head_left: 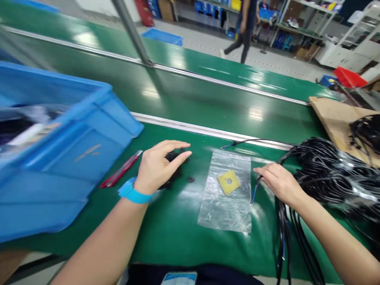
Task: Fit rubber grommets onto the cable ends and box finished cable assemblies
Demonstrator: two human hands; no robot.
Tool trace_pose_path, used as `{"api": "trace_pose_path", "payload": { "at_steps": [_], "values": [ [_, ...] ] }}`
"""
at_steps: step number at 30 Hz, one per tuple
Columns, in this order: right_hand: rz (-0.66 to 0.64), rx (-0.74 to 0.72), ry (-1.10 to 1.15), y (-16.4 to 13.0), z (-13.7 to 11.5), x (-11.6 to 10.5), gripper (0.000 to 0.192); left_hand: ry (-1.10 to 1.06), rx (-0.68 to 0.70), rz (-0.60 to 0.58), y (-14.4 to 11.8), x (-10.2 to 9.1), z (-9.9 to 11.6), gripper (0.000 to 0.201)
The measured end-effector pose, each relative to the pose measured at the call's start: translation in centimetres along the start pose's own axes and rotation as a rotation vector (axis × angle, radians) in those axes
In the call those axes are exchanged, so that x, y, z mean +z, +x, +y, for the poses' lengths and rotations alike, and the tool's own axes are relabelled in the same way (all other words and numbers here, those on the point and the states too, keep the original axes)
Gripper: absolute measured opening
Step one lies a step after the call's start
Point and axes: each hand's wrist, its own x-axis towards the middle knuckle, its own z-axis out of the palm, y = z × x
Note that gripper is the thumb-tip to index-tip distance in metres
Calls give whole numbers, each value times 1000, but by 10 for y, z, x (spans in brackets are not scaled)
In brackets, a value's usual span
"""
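My left hand (158, 165), with a blue band at its wrist, hovers over a pile of small black parts (175, 174), thumb and forefinger apart and nothing seen between them. One small black piece (190, 179) lies by itself to the right of the pile. My right hand (277, 180) pinches a black cable (259, 179) near its end, where thin blue and darker wires stick out. Between my hands a clear zip bag (227, 215) lies flat, with a yellow square piece (229, 182) with a central hole on it or in it; I cannot tell which.
A large blue bin (59, 166) stands on the left, beside a red cutter-like tool (121, 169). Coiled black cables (323, 170) heap up on the right, with a cardboard sheet (335, 118) behind. A metal rail (190, 127) crosses the green table. A person (246, 27) walks beyond it.
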Motion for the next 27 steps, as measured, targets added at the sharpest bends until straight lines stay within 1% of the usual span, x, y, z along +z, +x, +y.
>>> {"api": "trace_pose_path", "payload": {
  "at_steps": [1, 2, 3, 4, 5, 7, 9, 10, 11, 14, 17, 19, 20, 22, 24, 27],
  "values": [
    [17, 22, -6, 2, -1, 8, 31, 41, -12, 34, 1, -7, -4, 29],
    [32, 39, -14, 2, -1, 17, 35, 88, -19, 38, 0, -14, -8, 30],
    [44, 51, -20, 2, -1, 25, 38, 137, -18, 5, 0, -20, -11, 30],
    [56, 58, -19, 1, -1, 32, 40, 182, -11, -59, -2, -25, -15, 31],
    [76, 66, -12, 0, 0, 37, 40, 216, 6, -150, -5, -28, -17, 31],
    [128, 81, 18, -4, 0, 44, 34, 245, 69, -354, -11, -27, -20, 26],
    [165, 87, 65, -5, -1, 47, 23, 251, 139, -507, -19, -18, -19, 21],
    [169, 86, 87, -6, -2, 48, 17, 250, 167, -555, -23, -12, -18, 21],
    [165, 84, 110, -6, -3, 48, 14, 247, 190, -576, -26, -5, -15, 22],
    [156, 82, 166, -4, -5, 49, 14, 175, 282, -571, -39, 17, -1, 26],
    [136, 89, 146, -5, -5, 51, 21, 46, 476, -619, -58, 38, 15, 35],
    [113, 90, 144, -7, -3, 52, 18, 9, 549, -611, -73, 51, 23, 33],
    [102, 91, 159, -8, -3, 53, 14, 3, 549, -596, -80, 57, 26, 32],
    [80, 93, 203, -12, -1, 53, 10, -11, 504, -560, -90, 67, 32, 32],
    [50, 94, 225, -16, 0, 53, 10, -20, 461, -524, -96, 75, 37, 31],
    [2, 88, 216, -25, 0, 53, 17, -14, 442, -474, -97, 82, 43, 29]
  ]
}}
